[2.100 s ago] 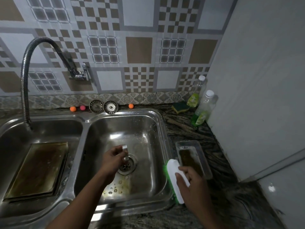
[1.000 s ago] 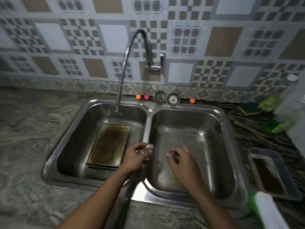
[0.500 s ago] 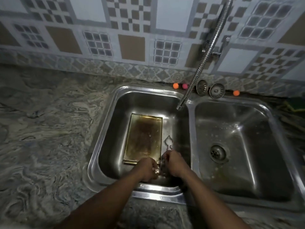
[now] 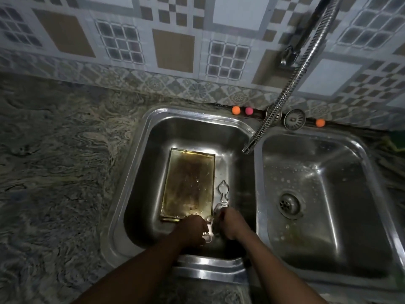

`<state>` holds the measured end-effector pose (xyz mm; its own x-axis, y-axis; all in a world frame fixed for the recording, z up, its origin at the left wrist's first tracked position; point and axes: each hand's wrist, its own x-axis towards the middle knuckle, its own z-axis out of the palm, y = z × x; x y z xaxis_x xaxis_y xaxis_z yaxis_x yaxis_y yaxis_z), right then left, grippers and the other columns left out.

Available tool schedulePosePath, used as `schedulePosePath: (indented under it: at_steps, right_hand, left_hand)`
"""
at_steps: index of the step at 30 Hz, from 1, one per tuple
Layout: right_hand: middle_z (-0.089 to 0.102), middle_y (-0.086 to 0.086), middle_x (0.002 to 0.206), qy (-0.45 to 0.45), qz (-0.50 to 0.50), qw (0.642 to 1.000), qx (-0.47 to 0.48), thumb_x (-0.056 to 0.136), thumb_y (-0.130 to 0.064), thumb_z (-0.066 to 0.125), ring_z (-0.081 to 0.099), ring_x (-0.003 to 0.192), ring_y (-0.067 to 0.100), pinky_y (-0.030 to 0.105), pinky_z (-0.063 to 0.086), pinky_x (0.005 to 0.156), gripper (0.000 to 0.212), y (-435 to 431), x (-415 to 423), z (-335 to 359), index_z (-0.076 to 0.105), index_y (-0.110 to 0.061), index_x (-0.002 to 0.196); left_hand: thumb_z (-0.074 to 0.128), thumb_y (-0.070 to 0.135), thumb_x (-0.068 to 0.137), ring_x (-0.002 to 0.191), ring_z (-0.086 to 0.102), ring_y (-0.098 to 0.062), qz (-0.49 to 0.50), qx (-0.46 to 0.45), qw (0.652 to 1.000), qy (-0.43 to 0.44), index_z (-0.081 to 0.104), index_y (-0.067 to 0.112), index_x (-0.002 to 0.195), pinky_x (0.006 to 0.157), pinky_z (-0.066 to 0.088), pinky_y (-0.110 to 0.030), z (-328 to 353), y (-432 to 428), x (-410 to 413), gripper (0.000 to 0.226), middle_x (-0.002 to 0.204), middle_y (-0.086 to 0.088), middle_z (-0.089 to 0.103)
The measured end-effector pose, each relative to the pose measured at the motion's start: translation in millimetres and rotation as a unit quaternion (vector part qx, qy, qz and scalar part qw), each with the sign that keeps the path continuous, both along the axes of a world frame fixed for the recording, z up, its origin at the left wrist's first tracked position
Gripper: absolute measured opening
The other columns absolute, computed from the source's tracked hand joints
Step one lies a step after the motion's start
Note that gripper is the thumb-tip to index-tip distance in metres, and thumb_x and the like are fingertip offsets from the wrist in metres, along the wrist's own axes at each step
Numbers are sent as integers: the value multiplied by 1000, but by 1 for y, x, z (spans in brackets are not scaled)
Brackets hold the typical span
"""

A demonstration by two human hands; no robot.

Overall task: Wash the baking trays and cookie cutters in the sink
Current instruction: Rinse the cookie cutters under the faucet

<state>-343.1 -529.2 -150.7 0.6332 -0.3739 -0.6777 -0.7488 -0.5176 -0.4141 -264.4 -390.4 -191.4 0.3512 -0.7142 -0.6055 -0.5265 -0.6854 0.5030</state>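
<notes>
A greasy brown baking tray [image 4: 188,183] lies flat in the left sink basin [image 4: 140,172]. Beside its right edge a metal cookie cutter [image 4: 223,191] lies on the basin floor. Both hands are low in the basin at the tray's near right corner. My left hand [image 4: 192,229] grips a small metal cookie cutter [image 4: 207,236]. My right hand [image 4: 230,222] is close beside it, with its fingers curled on another metal cutter [image 4: 218,209]. How much of those cutters the hands cover I cannot tell.
A flexible steel tap hose [image 4: 282,97] ends over the divider between the basins. The right basin [image 4: 355,194] has a drain strainer [image 4: 289,204]. Two loose strainers [image 4: 294,119] and small coloured balls [image 4: 236,110] sit on the back ledge. Marbled counter [image 4: 54,161] spreads left.
My right hand let go of the white and green brush on the right counter. Both hands moved from the right basin into the left one, and my view swung left.
</notes>
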Motion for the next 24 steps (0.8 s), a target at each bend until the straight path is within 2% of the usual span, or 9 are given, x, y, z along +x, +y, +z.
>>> schedulePosePath:
  at_steps: [2, 5, 8, 9, 12, 14, 17, 20, 24]
  right_hand:
    - [73, 8, 88, -20, -8, 1000, -11, 80, -3, 67, 68, 76, 13, 26, 53, 69, 13, -4, 1, 4, 71, -8, 92]
    - [72, 1, 90, -58, -39, 998, -7, 85, -6, 66, 67, 80, 10, 18, 51, 67, 11, -12, 0, 11, 72, -10, 93]
    - [68, -1, 83, -133, -114, 985, -1, 92, -7, 57, 60, 65, 3, 8, 45, 52, 11, -28, 5, 29, 68, -10, 91]
    - [66, -4, 84, -166, -130, 977, -16, 95, -11, 54, 57, 66, 1, 8, 43, 53, 14, -37, 8, 38, 67, -13, 95]
    - [68, 0, 92, -261, -156, 950, -65, 95, -11, 51, 64, 83, 15, 26, 52, 74, 16, -76, 15, 68, 67, -16, 99]
    - [72, 9, 96, -303, -171, 932, -104, 91, -7, 54, 67, 90, 24, 33, 53, 85, 19, -108, 19, 89, 70, -12, 99]
    - [73, 10, 100, -324, -176, 914, -172, 89, -8, 55, 66, 95, 25, 26, 47, 82, 20, -156, 26, 126, 72, -10, 99]
    - [71, 14, 105, -368, -211, 887, -182, 91, -7, 54, 65, 99, 26, 22, 43, 80, 21, -198, 37, 163, 69, -6, 105]
    - [63, 15, 121, -438, -188, 845, -242, 94, -9, 54, 60, 110, 26, 28, 44, 94, 28, -240, 61, 215, 63, -4, 121]
  left_hand:
    - [77, 22, 78, 112, 61, -15, -2, 5, 1000, -6, 73, 23, 111, 91, 50, -29, -2, -1, -1, 33, 118, 4, 68]
    - [75, 24, 80, 115, 59, -14, 7, 9, 1000, -23, 70, 25, 114, 96, 49, -31, 1, -1, -5, 35, 124, 5, 65]
    - [73, 28, 81, 114, 59, -13, 31, -5, 999, -40, 67, 24, 117, 95, 50, -32, 9, -2, -8, 37, 122, 6, 63]
    - [73, 29, 81, 113, 60, -14, 41, -18, 998, -45, 66, 23, 117, 94, 50, -31, 12, -3, -7, 38, 120, 5, 64]
    - [74, 32, 79, 105, 62, -12, 117, -63, 990, -51, 65, 23, 116, 84, 50, -25, 26, -14, -4, 39, 113, 5, 66]
    - [76, 32, 79, 92, 63, -5, 172, -103, 978, -48, 67, 22, 116, 71, 46, -15, 39, -25, -3, 39, 109, 6, 69]
    - [77, 34, 80, 77, 64, 2, 250, -189, 948, -57, 70, 24, 110, 58, 42, -7, 69, -45, -1, 33, 97, 9, 72]
    - [79, 36, 79, 76, 66, -1, 317, -286, 903, -58, 67, 29, 111, 66, 51, -15, 106, -63, 1, 35, 95, 8, 72]
    - [80, 27, 79, 73, 68, 0, 351, -419, 837, -25, 64, 31, 112, 70, 55, -18, 149, -82, 2, 37, 92, 7, 73]
